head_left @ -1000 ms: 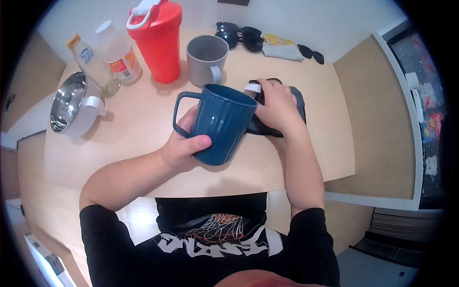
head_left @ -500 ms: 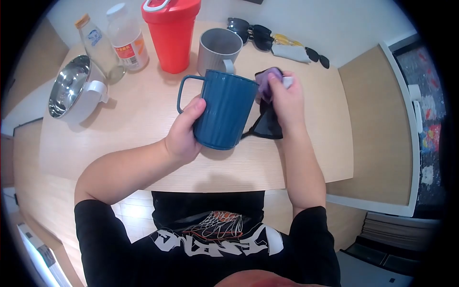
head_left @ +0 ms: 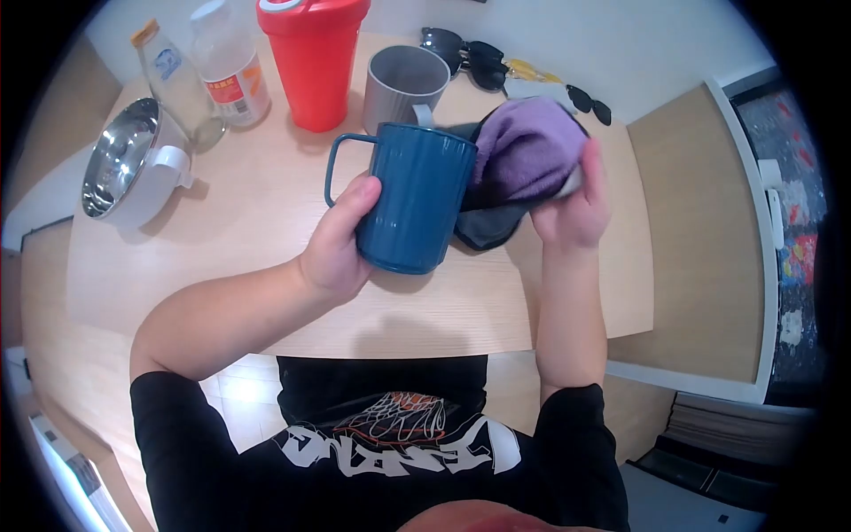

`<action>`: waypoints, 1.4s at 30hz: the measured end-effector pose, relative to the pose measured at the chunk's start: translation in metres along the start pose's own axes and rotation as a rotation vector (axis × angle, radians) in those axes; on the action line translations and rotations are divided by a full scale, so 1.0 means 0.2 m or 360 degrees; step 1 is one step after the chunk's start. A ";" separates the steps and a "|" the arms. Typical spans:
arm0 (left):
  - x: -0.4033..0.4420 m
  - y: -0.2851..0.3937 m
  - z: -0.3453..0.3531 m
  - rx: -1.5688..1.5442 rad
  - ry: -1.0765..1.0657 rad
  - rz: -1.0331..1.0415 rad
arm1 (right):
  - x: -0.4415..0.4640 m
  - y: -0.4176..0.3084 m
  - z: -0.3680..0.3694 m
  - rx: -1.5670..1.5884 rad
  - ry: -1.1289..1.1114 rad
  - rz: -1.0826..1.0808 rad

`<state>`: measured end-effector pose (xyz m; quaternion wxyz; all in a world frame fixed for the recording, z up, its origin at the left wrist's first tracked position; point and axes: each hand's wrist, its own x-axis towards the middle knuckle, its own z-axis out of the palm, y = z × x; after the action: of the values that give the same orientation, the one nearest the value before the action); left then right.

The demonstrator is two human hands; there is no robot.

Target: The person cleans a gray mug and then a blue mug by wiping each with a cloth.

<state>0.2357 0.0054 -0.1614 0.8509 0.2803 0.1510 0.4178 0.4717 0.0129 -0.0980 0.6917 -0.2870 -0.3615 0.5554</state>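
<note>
A dark blue mug is gripped around its body by my left hand, the thumb on its side below the handle. The mug is held above the table, its handle towards the left. My right hand holds a purple and dark grey cloth, which spreads out beside the mug's right side. Whether cloth and mug touch I cannot tell. Just behind the blue mug stands a grey mug, partly hidden by it.
A red tumbler, a plastic bottle, a glass bottle and a steel-lined bowl stand at the back left. Several pairs of sunglasses lie along the wall. A panel bounds the wooden table on the right.
The cloth has opened out from a bunch, showing a broad purple side. My right hand has shifted right and slightly down, turning its palm upward. The blue mug has barely moved.
</note>
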 end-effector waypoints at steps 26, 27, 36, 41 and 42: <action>-0.04 0.01 -0.01 0.1634 -0.0275 0.0722 | -0.18 0.11 0.13 -0.1372 -0.0197 -0.0431; -0.04 0.00 -0.02 0.1542 -0.0261 0.0712 | -0.18 0.13 0.14 -0.1396 -0.0179 -0.0482; -0.03 -0.05 -0.02 0.0700 -0.0225 0.0639 | -0.22 0.24 0.13 -0.1892 -0.0488 -0.0892; -0.05 -0.03 0.01 0.0722 -0.0194 0.0652 | -0.23 0.20 0.16 -0.2047 -0.0811 -0.0865; -0.04 -0.03 0.00 0.0739 -0.0133 0.0627 | -0.23 0.18 0.18 -0.2153 -0.0836 -0.0888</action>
<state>0.2346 -0.0049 -0.1649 0.6721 0.5082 0.1502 0.5172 0.4167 -0.0238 -0.1146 0.3719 -0.4041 -0.8328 0.0690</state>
